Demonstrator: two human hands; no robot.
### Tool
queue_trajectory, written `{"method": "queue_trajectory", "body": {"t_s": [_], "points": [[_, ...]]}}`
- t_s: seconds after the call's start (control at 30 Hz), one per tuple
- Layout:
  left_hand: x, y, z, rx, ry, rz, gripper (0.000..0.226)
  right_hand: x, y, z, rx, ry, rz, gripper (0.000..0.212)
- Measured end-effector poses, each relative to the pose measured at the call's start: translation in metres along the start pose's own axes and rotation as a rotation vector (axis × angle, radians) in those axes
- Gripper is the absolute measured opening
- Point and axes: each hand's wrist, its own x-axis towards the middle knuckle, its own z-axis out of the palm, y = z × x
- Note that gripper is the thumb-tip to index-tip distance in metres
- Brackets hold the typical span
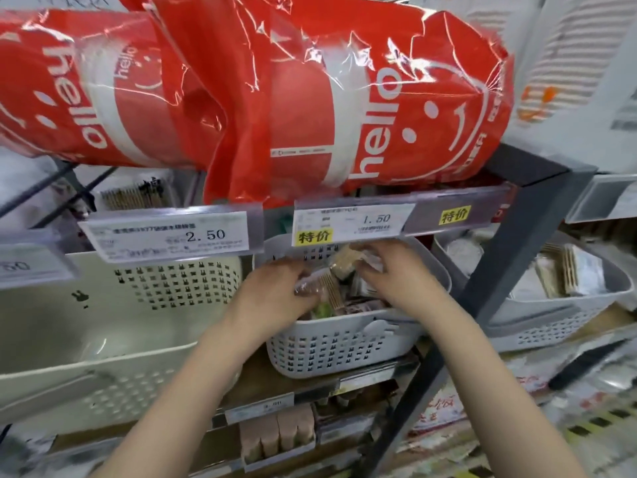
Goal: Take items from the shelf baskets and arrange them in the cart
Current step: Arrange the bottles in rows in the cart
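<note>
- Two hands in white perforated plastic basket [339,343] on shelf.
- Left hand [275,291] grips clear packet of brown sticks [319,286].
- Right hand [396,270] pinches another blurred stick packet [344,258]; fingertips hidden.
- Cart out of frame.

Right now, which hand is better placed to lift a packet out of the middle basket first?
Probably the left hand: it grips a clear packet of sticks already raised above the middle basket. The right hand holds another packet deeper under the price rail.
</note>
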Motion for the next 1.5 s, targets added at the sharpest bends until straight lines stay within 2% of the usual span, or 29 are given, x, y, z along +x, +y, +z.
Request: {"method": "queue_trajectory", "body": {"t_s": [0.1, 0.2, 0.3, 0.47, 0.7, 0.87, 1.0, 1.07, 1.17, 1.23, 1.3, 1.5], "points": [[0.003, 0.001, 0.001, 0.046, -0.051, -0.027, 0.052, 0.035, 0.002, 0.014, -0.094, -0.172, 0.000, 0.041], [0.004, 0.004, 0.000, 0.108, -0.076, -0.040, 0.053, 0.049, 0.005, 0.028, -0.277, -0.266, -0.087, 0.039], [0.005, 0.006, 0.000, 0.192, -0.107, -0.045, 0.050, 0.054, 0.009, 0.034, -0.492, -0.276, -0.149, 0.046], [0.010, 0.006, 0.001, 0.340, -0.215, -0.055, 0.049, 0.058, 0.012, 0.040, -0.591, -0.224, -0.149, 0.060], [0.007, 0.004, 0.000, 0.257, -0.163, -0.012, 0.039, 0.059, 0.015, 0.042, -0.651, -0.211, -0.109, 0.060], [0.004, 0.003, 0.000, 0.166, -0.136, -0.011, 0.038, 0.057, 0.016, 0.038, -0.593, -0.108, -0.081, 0.066], [0.006, 0.004, 0.000, 0.123, -0.133, -0.042, 0.051, 0.052, 0.018, 0.031, -0.492, -0.073, 0.019, 0.057], [0.007, 0.004, 0.002, 0.101, -0.102, -0.062, 0.052, 0.047, 0.016, 0.026, -0.309, -0.019, 0.050, 0.050], [0.003, 0.001, 0.005, 0.057, -0.013, -0.061, 0.051, 0.029, 0.015, 0.020, 0.109, 0.080, 0.068, 0.043], [-0.001, 0.000, 0.007, -0.006, 0.075, -0.048, 0.048, 0.010, 0.017, 0.018, 0.278, 0.152, 0.053, 0.047], [-0.003, -0.002, 0.009, -0.054, 0.160, -0.025, 0.050, -0.006, 0.018, 0.018, 0.299, 0.191, 0.005, 0.051], [-0.008, 0.001, 0.017, -0.229, 0.333, -0.013, 0.051, -0.018, 0.019, 0.022, 0.149, 0.246, -0.084, 0.052]]}}
